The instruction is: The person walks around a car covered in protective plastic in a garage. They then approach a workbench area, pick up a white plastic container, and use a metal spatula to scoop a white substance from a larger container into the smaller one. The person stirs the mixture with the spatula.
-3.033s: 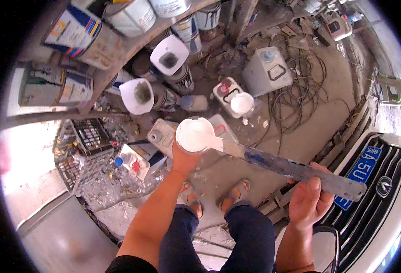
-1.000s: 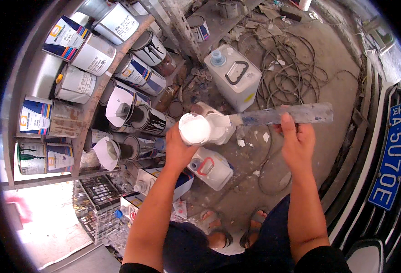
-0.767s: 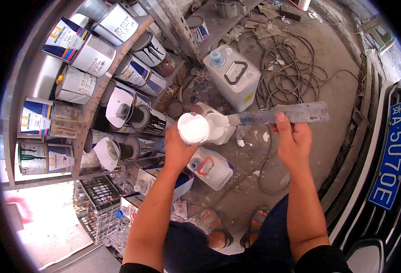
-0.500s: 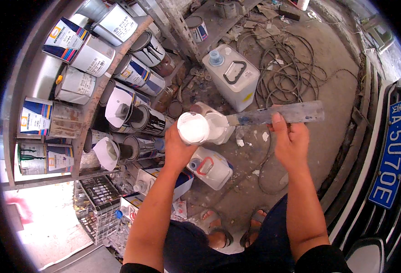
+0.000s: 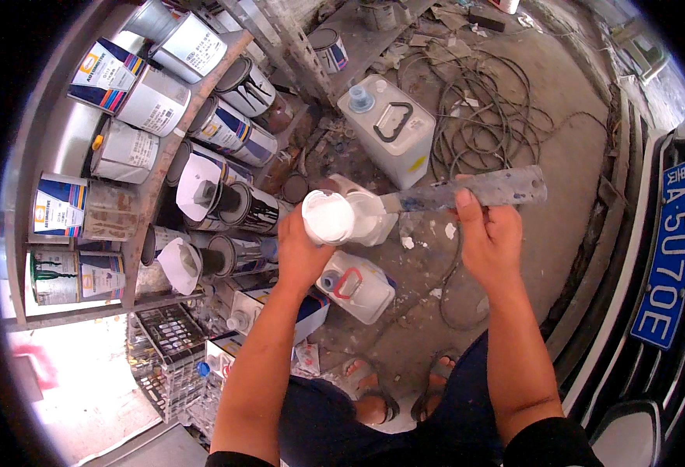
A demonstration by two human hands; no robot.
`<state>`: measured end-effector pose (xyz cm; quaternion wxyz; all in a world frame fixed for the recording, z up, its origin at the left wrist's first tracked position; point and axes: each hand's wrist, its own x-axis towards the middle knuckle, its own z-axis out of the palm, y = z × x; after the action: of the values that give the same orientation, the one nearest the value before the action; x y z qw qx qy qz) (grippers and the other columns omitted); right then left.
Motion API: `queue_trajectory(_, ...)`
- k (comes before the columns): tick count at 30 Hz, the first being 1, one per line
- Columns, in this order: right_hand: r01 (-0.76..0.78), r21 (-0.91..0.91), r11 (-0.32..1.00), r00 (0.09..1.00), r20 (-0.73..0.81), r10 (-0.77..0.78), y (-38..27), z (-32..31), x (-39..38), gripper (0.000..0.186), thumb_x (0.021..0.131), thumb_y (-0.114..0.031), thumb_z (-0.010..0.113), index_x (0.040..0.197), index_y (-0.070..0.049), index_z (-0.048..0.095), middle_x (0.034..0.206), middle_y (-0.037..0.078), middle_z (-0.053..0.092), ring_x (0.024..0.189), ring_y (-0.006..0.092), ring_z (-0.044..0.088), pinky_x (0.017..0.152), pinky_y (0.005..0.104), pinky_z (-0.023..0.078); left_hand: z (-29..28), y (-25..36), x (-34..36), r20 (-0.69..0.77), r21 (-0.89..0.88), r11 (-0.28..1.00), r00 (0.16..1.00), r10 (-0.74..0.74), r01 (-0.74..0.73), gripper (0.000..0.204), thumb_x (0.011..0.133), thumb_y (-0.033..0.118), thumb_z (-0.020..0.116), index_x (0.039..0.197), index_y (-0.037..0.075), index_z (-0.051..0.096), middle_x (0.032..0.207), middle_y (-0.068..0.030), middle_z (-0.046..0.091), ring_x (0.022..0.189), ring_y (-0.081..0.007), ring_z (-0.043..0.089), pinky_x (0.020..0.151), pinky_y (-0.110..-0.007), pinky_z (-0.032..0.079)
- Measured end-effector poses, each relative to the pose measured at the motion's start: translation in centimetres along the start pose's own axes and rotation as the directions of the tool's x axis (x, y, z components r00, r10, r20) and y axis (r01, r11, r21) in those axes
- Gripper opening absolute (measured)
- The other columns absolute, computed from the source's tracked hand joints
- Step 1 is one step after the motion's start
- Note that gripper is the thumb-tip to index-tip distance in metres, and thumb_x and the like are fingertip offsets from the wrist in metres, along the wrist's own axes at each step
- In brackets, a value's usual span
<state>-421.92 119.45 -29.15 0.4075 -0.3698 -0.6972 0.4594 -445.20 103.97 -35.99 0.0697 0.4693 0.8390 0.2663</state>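
Note:
My left hand point(image 5: 299, 253) is wrapped round a white cup point(image 5: 327, 218) with white stuff in it. Right beside that cup is a translucent plastic cup point(image 5: 368, 216); whether the left hand also touches it I cannot tell. Between the thumb and fingers of my right hand point(image 5: 488, 240) is a long, flat, paint-stained stirring stick point(image 5: 513, 187). It lies nearly level, its left end close to the translucent cup. Below the cups on the floor stands a pale jug with a red handle point(image 5: 358, 288).
Shelves on the left carry several paint cans point(image 5: 153, 100), some with dried drips. A large pale jerrycan point(image 5: 393, 136) stands beyond the cups, near a coiled hose point(image 5: 490, 117). A black crate point(image 5: 173, 327) sits lower left. A car's front point(image 5: 646, 373) borders the right.
My right hand and the stirring stick have shifted slightly left. The view has moved a little, and the left hand keeps hold of the cup.

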Motion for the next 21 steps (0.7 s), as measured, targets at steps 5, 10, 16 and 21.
queue_trajectory(5,0.025,-0.035,0.999,1.000,-0.007,-0.025,0.1,-0.2,-0.1,0.024,0.094,-0.022,0.055,0.087,0.000,0.062,0.067,0.014,0.058,0.058,0.0281,0.053,0.058,0.0373,0.042,0.3,0.0,-0.2,-0.020,-0.056,0.998,0.999,-0.033,0.032,0.074,0.064,0.016,0.079,0.128,0.002,0.044,0.118,-0.0214,0.054,0.114,-0.0403,0.047,0.098,-0.046,0.038)
queue_trajectory(10,0.105,0.008,0.994,0.994,-0.044,-0.105,-0.2,0.6,-0.1,0.023,0.094,-0.022,0.055,0.086,-0.001,0.062,0.069,0.016,0.059,0.060,0.0325,0.055,0.058,0.0392,0.043,0.4,-0.7,-0.3,-0.027,-0.262,0.960,0.994,-0.109,0.098,0.071,0.063,0.013,0.078,0.125,0.000,0.045,0.119,-0.0206,0.055,0.113,-0.0370,0.052,0.098,-0.043,0.041)
queue_trajectory(16,0.138,-0.184,0.973,0.984,0.137,-0.114,-2.0,0.2,-0.1,0.025,0.094,-0.019,0.058,0.103,0.003,0.064,0.078,0.006,0.063,0.068,0.0133,0.056,0.064,0.0286,0.045,-0.6,0.3,-0.4,-0.078,-0.485,0.869,0.985,-0.157,0.100,0.067,0.065,0.011,0.077,0.123,-0.002,0.046,0.120,-0.0170,0.057,0.111,-0.0279,0.057,0.097,-0.036,0.043)
queue_trajectory(21,0.279,-0.190,0.941,0.951,0.190,-0.244,-3.5,1.8,0.5,0.021,0.092,-0.019,0.057,0.092,0.001,0.064,0.079,0.017,0.062,0.072,0.0345,0.058,0.065,0.0414,0.046,-2.4,1.9,-0.7,-0.065,-0.548,0.831,0.985,-0.163,0.101,0.065,0.067,0.010,0.076,0.123,-0.002,0.046,0.119,-0.0149,0.058,0.110,-0.0239,0.056,0.097,-0.034,0.042)
